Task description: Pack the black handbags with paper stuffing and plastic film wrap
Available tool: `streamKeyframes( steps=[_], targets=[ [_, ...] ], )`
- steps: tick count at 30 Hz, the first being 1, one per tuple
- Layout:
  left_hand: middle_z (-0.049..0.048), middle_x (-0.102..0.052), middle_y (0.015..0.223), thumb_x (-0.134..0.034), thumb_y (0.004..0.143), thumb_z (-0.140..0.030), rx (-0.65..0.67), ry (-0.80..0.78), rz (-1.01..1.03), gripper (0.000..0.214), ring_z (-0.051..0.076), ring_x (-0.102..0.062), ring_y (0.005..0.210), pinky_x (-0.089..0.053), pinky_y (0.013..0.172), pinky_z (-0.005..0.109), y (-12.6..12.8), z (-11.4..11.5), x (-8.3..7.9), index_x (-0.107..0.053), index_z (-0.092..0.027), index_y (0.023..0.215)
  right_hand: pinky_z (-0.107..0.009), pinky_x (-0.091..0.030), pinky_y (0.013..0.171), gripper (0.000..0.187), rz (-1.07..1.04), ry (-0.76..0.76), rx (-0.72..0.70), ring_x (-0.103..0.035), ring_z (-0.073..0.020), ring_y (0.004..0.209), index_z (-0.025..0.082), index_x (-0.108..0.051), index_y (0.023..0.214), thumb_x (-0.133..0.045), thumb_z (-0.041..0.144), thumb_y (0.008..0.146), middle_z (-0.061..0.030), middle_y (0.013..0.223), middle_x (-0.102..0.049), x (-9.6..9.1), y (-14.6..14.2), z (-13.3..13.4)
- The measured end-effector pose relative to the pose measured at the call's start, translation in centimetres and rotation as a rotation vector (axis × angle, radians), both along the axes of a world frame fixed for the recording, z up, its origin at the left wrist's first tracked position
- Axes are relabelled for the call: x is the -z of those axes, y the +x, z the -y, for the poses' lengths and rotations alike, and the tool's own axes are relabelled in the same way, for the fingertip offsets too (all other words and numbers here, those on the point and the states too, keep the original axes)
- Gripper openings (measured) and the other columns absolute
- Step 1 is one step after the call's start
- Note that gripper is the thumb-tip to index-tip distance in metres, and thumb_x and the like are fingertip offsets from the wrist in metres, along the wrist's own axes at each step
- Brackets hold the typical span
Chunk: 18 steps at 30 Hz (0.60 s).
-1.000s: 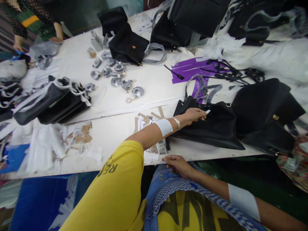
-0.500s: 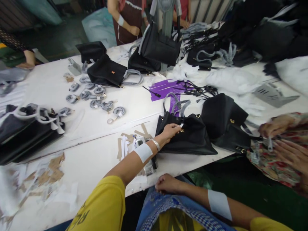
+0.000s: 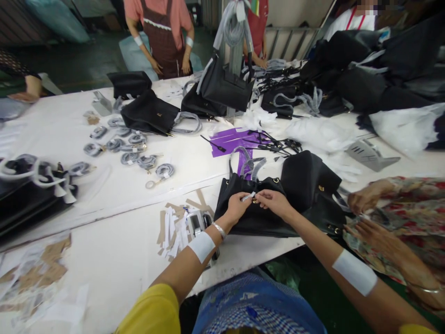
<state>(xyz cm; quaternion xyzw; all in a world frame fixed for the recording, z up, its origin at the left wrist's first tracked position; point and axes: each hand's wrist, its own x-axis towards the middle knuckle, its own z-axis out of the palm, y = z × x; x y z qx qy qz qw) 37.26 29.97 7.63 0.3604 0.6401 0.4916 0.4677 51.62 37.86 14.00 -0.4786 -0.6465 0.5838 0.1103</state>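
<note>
A black handbag [image 3: 267, 225] lies at the near table edge in front of me, its wrapped handles [image 3: 239, 160] pointing away. My left hand [image 3: 238, 207] pinches a small white strip [image 3: 248, 196] over the bag's front. Beside it, the fingers of my right hand [image 3: 273, 202] are pressed together at the strip's end, by the gold-coloured clasp [image 3: 255, 201]. What those right fingertips grip is too small to make out. Left of the bag sit a tape dispenser [image 3: 196, 222] and a pile of white and brown paper strips [image 3: 170, 232].
A co-worker's hands [image 3: 368, 199] work at the right beside another black bag [image 3: 306, 178]. Purple sheets [image 3: 225, 141] with black straps lie beyond my bag. Coiled wrapped straps [image 3: 137, 160] are spread at left. A hanging handbag [image 3: 225, 88] stands up at the back.
My right hand has come up from my lap to the bag's clasp, meeting my left hand, which keeps the white strip. The view has shifted slightly; a person across the table has straightened.
</note>
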Motion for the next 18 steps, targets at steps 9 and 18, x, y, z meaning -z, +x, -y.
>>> streamKeyframes(
  steps=[9,18],
  targets=[
    [0.0055,-0.075,0.094,-0.063,0.083,-0.023,-0.013,0.028,-0.226,0.016,0.02,-0.065,0.088,-0.048,0.087,0.031,0.2,-0.2,-0.7,-0.075,-0.02,0.093,-0.022,-0.042,0.054,0.038,0.024,-0.071,0.082,-0.053,-0.0095,0.055,0.016,-0.065,0.068,-0.072,0.053,0.072,-0.0004,0.061,-0.062,2.5,-0.8,-0.7],
    [0.0046,-0.074,0.093,-0.064,0.081,-0.023,-0.022,0.007,-0.212,0.015,0.02,-0.066,0.087,-0.048,0.085,0.03,0.3,0.1,-1.0,-0.074,-0.02,0.092,-0.019,-0.043,0.051,0.033,0.033,-0.289,0.077,-0.054,-0.0077,0.056,0.016,-0.065,0.072,-0.077,0.046,0.07,-0.0023,0.071,-0.066,2.3,-0.5,-1.6]
  ],
)
